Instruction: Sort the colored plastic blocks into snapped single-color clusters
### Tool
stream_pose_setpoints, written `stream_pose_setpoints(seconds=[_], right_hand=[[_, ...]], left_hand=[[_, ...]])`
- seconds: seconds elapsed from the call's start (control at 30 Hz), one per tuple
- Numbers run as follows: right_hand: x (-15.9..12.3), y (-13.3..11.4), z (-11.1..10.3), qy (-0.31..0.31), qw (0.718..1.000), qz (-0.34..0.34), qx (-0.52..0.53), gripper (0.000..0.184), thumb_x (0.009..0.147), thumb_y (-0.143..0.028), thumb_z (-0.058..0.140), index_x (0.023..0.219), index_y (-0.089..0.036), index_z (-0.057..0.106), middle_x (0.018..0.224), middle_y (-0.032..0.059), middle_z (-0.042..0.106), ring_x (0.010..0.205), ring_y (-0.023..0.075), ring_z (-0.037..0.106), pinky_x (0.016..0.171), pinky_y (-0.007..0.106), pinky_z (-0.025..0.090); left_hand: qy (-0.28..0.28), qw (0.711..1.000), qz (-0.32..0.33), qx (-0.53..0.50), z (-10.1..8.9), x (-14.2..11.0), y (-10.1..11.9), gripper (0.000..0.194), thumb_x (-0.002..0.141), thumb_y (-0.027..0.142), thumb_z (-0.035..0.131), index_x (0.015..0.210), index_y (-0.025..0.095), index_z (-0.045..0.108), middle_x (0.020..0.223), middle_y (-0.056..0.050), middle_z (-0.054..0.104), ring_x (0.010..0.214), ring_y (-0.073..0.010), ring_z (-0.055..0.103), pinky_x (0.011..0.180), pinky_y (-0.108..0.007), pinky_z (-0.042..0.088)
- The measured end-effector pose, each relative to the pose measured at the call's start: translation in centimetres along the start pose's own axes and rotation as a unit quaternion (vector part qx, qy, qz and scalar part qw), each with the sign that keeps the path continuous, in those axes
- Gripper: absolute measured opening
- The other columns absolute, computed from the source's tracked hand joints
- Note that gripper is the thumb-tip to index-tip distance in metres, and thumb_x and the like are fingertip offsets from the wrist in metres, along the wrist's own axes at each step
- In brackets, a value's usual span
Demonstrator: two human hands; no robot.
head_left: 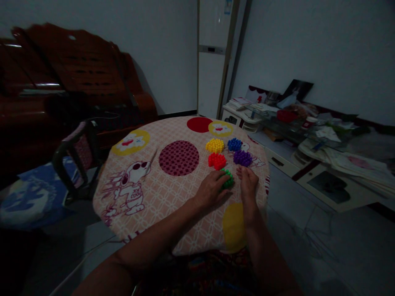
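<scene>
My left hand [212, 188] rests low over a cluster of small green knobbed plastic pieces [228, 180], with its fingers curved around the near left side of the cluster. Part of the green cluster is hidden beneath those fingers. To its right, my right hand [248, 181] is turned on its side, its fingers curled and closed; whatever they may hold is hidden. Just beyond the hands sit matching clusters in red [217, 160] and purple [242, 158]. Farther back are a yellow cluster [215, 145] and a blue one [234, 144].
A patterned pink cloth covers the round table [179, 209]. A dark chair [74, 164] stands at its left, with a wooden sofa [77, 70] behind. Along the right wall runs a low cabinet [284, 162] piled with papers and bags. A tall white unit [211, 78] stands at the back.
</scene>
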State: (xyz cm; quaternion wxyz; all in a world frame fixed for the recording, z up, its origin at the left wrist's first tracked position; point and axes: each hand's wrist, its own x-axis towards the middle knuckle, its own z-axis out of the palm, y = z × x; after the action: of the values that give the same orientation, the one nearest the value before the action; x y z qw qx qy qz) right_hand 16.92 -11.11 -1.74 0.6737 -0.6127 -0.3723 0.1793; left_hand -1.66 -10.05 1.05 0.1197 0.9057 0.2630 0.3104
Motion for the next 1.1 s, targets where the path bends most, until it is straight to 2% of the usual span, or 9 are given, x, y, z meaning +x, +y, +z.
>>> stream_pose_setpoints(seconds=[0.1, 0.23, 0.37, 0.47, 0.57, 0.73, 0.9, 1.0, 1.1], right_hand=[[4.6, 0.9, -1.2, 0.082, 0.995, -0.027, -0.058, 0.040, 0.083, -0.052, 0.051, 0.084, -0.016, 0.070, 0.082, 0.0076, 0.072, 0.076, 0.0220, 0.063, 0.076, 0.036, 0.050], [11.1, 2.9, -2.1, 0.140, 0.984, -0.031, -0.103, 0.037, 0.073, -0.049, 0.058, 0.084, -0.017, 0.071, 0.084, 0.0077, 0.073, 0.088, 0.0265, 0.064, 0.087, 0.042, 0.049], [12.9, 3.9, -0.2, 0.109, 0.991, 0.007, -0.080, 0.035, 0.067, -0.046, 0.063, 0.086, -0.018, 0.073, 0.087, 0.0079, 0.076, 0.092, 0.0271, 0.067, 0.088, 0.043, 0.050], [11.2, 3.8, 3.2, 0.000, 0.999, 0.023, -0.043, 0.041, 0.066, -0.046, 0.067, 0.094, -0.018, 0.074, 0.089, 0.0070, 0.077, 0.088, 0.0252, 0.069, 0.084, 0.041, 0.053], [8.7, 3.2, 7.7, -0.113, 0.992, 0.050, 0.014, 0.045, 0.065, -0.047, 0.071, 0.101, -0.019, 0.075, 0.088, 0.0057, 0.078, 0.085, 0.0242, 0.071, 0.082, 0.040, 0.055], [4.9, 1.2, 16.4, -0.195, 0.972, 0.075, 0.105, 0.042, 0.068, -0.048, 0.073, 0.100, -0.020, 0.076, 0.102, 0.0076, 0.078, 0.101, 0.0266, 0.071, 0.097, 0.045, 0.053], [1.5, -2.4, 23.2, -0.342, 0.918, 0.054, 0.193, 0.041, 0.075, -0.051, 0.070, 0.106, -0.025, 0.076, 0.116, 0.0044, 0.075, 0.116, 0.0253, 0.066, 0.107, 0.046, 0.048], [2.8, -3.7, 22.8, -0.362, 0.909, 0.012, 0.208, 0.040, 0.081, -0.050, 0.064, 0.111, -0.025, 0.074, 0.119, 0.0048, 0.074, 0.113, 0.0234, 0.068, 0.102, 0.043, 0.052], [8.2, -2.9, 18.2, -0.207, 0.967, -0.054, 0.138, 0.045, 0.078, -0.049, 0.066, 0.111, -0.019, 0.073, 0.113, 0.0097, 0.075, 0.107, 0.0250, 0.069, 0.100, 0.043, 0.053]], left_hand=[[-0.027, 0.997, 0.056, 0.043, 1.5, 1.1, 0.5, 0.045, 0.092, 0.034, 0.060, 0.134, 0.021, 0.055, 0.138, -0.015, 0.056, 0.129, -0.0291, 0.051, 0.111, -0.049, 0.043], [-0.044, 0.991, 0.060, 0.108, 3.1, 2.2, 0.5, 0.036, 0.096, 0.028, 0.052, 0.130, 0.021, 0.059, 0.140, -0.016, 0.056, 0.132, -0.0310, 0.048, 0.114, -0.057, 0.035], [-0.054, 0.989, 0.023, 0.132, 3.2, 2.7, -0.5, 0.023, 0.095, 0.029, 0.054, 0.112, 0.023, 0.069, 0.139, -0.014, 0.057, 0.131, -0.0321, 0.048, 0.113, -0.059, 0.034], [-0.027, 0.990, -0.035, 0.131, 1.8, 2.7, -1.9, 0.020, 0.095, 0.031, 0.053, 0.104, 0.023, 0.070, 0.138, -0.012, 0.057, 0.128, -0.0304, 0.049, 0.109, -0.055, 0.039], [0.007, 0.987, -0.111, 0.116, -0.5, 2.2, -4.7, 0.023, 0.093, 0.031, 0.057, 0.113, 0.025, 0.067, 0.139, -0.012, 0.055, 0.129, -0.0295, 0.049, 0.109, -0.050, 0.041], [0.012, 0.962, -0.250, 0.112, -5.3, 0.8, -12.7, 0.060, 0.079, 0.024, 0.071, 0.137, 0.019, 0.054, 0.144, -0.017, 0.050, 0.128, -0.0356, 0.052, 0.106, -0.047, 0.045], [0.084, 0.929, -0.338, 0.128, -9.0, -0.4, -19.0, 0.053, 0.086, 0.022, 0.059, 0.138, 0.015, 0.050, 0.136, -0.018, 0.055, 0.128, -0.0307, 0.055, 0.108, -0.044, 0.045], [0.134, 0.915, -0.366, 0.107, -9.5, -0.5, -20.5, 0.058, 0.086, 0.028, 0.062, 0.140, 0.013, 0.046, 0.137, -0.019, 0.054, 0.131, -0.0304, 0.053, 0.110, -0.044, 0.045], [0.167, 0.915, -0.359, 0.080, -9.1, -0.6, -21.2, 0.062, 0.087, 0.032, 0.062, 0.143, 0.013, 0.044, 0.141, -0.020, 0.051, 0.135, -0.0307, 0.049, 0.114, -0.046, 0.041]])
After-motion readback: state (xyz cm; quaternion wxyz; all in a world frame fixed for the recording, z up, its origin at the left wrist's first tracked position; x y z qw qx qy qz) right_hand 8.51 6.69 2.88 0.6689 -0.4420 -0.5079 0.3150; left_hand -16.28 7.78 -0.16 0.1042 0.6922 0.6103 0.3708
